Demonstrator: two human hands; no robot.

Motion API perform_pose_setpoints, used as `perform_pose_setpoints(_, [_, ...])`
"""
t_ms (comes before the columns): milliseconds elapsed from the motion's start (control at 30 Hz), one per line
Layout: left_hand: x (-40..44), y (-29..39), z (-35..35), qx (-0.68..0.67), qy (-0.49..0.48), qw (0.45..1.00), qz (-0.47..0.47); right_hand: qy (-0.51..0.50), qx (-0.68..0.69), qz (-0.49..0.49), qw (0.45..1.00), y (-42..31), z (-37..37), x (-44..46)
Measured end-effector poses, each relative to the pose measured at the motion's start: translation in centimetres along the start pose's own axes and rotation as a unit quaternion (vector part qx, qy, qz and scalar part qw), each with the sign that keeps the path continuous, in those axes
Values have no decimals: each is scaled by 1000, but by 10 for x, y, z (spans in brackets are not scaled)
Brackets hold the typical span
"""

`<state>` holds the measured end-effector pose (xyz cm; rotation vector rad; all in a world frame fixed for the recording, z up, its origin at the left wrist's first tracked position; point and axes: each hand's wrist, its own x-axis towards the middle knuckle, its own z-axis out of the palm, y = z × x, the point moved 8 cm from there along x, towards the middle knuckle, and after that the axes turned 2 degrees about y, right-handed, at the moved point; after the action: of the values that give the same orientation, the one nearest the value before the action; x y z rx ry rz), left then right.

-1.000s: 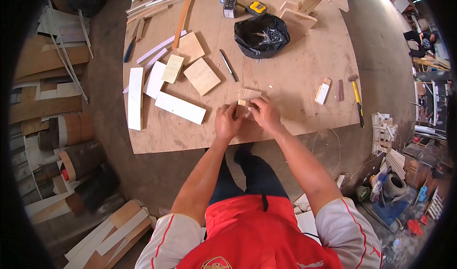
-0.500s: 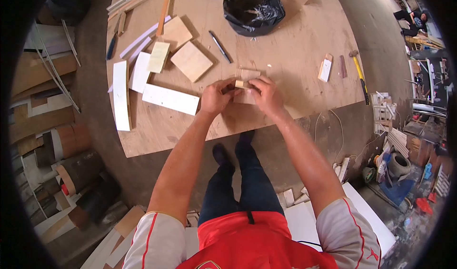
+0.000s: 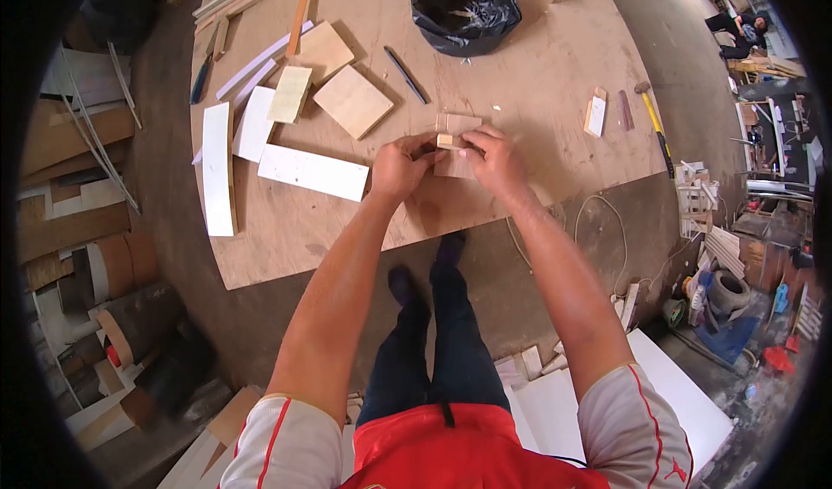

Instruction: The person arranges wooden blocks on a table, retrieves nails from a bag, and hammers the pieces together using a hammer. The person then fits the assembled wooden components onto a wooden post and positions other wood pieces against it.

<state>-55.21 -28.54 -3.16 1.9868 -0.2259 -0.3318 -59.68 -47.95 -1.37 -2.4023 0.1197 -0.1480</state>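
Observation:
A small pale wooden block sits between my two hands, low over the table near its front edge. My left hand pinches its left side, fingers bent inward. From the right, my right hand closes thumb and fingers on the same block. Under it lies a flat light-brown wooden board, partly covered by my fingers. Left of my left hand is a white-faced board. Beyond it lie a square plywood block and a black pen.
A black bag with shavings inside stands at the back of the table. A yellow-handled hammer lies along the right edge. More white boards are at the left. A person is at the far right.
Both hands still hold the small block over the flat board. The view has shifted slightly, and my fingers have moved only a little around the block.

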Motion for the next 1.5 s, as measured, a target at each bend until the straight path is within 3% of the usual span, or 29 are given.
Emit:
perform_pose_setpoints(167, [1,12,-2,39,-13,999,13,-6,-7,-9,1000,-2,-1,0])
perform_pose_setpoints(300, [7,19,1,111,38,985,127,-12,-5,-11,1000,-9,-8,4])
perform_pose_setpoints(667, [35,20,4,143,-54,973,174,-49,37,-5,998,1,-5,8])
perform_pose_setpoints(1033, [34,23,2,115,-69,979,155,-31,62,-56,996,-1,-8,10])
perform_pose_setpoints(1133, [37,25,-3,95,-114,977,152,-96,53,-9,994,-1,-7,10])
perform_pose_setpoints(1267, [39,34,-19,54,-170,979,94,-90,98,7,991,2,-18,13])
perform_pose_setpoints(1367, [55,46,-46,32,-165,986,-11,-89,140,29,986,2,-45,36])
perform_pose_setpoints(1500, [108,77,-55,129,-19,972,196,-7,119,18,993,23,-63,96])
